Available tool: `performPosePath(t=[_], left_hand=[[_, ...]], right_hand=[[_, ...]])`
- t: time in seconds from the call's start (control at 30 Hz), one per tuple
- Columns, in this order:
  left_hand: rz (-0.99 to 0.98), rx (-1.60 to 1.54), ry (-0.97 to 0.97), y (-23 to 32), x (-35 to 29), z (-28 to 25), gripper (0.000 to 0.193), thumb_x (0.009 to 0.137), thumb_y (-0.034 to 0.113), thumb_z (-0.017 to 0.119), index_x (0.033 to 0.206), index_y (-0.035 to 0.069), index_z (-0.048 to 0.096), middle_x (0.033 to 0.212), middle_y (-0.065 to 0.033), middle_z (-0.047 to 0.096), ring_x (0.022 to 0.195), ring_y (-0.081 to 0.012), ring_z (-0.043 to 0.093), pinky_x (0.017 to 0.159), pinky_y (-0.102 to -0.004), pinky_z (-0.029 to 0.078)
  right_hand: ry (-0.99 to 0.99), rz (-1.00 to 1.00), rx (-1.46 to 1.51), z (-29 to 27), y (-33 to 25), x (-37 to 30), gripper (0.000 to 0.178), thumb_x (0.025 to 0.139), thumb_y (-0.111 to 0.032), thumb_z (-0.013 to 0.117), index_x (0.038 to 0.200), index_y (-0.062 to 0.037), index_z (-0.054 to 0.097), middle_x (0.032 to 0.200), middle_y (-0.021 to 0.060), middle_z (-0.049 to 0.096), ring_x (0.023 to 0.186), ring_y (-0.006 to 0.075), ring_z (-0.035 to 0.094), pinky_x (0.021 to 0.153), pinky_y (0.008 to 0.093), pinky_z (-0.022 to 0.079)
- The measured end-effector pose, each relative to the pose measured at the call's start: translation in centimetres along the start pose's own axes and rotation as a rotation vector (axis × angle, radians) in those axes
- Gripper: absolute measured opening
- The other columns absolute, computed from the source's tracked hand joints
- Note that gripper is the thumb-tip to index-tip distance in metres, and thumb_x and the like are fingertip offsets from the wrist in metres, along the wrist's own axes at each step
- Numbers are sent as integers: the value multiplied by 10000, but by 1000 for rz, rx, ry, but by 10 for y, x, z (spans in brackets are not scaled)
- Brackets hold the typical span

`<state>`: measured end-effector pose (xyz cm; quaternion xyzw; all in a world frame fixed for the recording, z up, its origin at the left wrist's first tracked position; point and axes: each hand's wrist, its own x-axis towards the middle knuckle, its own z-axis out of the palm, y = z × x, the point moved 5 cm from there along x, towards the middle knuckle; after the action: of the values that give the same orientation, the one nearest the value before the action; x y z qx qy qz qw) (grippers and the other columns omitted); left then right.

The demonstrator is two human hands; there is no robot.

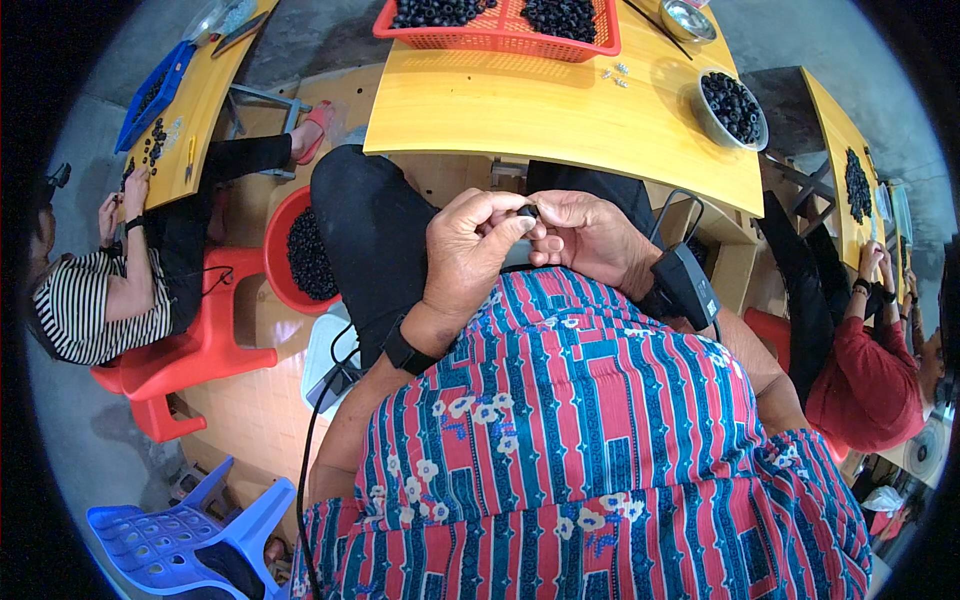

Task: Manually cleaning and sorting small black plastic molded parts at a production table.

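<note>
A small black ring-like part (528, 211) is pinched between my two hands, held above my lap near the table's front edge. My left hand (466, 248) grips it with thumb and forefinger. From the other side, the thumb and fingertips of my right hand (598, 236) close on the same part. Much of it is hidden by the fingertips. Ahead, a white bowl (722, 132) filled with similar black parts stands at the table's right edge. A red-orange basket (490, 40) with heaps of them sits farther back.
The yellow table (470, 105) carries a few small clear pieces (617, 75) and a metal bowl (688, 20). On the floor at left are a red tub (275, 245) of black parts, a red stool (215, 325) and a blue chair (180, 540). People work at side tables, left and right.
</note>
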<state>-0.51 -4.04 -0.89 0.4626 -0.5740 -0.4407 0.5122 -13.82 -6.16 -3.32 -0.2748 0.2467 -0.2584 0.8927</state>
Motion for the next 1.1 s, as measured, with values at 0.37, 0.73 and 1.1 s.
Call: performPosePath(t=[0.37, 0.73, 1.1], left_hand=[[-12, 45, 31, 1, 0, -3, 123, 778, 10, 666, 901, 0, 660, 731, -1, 533, 636, -51, 476, 578, -200, 404], [16, 41, 32, -1, 0, -4, 136, 762, 13, 672, 898, 15, 662, 720, -16, 531, 632, -70, 505, 560, -220, 418], [-55, -65, 61, -7, -1, -4, 107, 776, 12, 665, 882, -3, 649, 756, -27, 609, 646, -53, 545, 582, -196, 453]], right_hand=[[80, -4, -92, -2, -2, -2, 274, 914, -292, 532, 884, -28, 598, 716, 13, 575, 608, 74, 518, 659, 278, 516], [86, 23, -15, 3, -3, -1, 270, 913, -287, 530, 901, -23, 583, 734, 30, 575, 606, 96, 521, 644, 285, 527], [248, -109, -162, 5, -11, -2, 195, 911, -192, 535, 1004, -29, 586, 800, 36, 586, 637, 99, 536, 618, 267, 506]])
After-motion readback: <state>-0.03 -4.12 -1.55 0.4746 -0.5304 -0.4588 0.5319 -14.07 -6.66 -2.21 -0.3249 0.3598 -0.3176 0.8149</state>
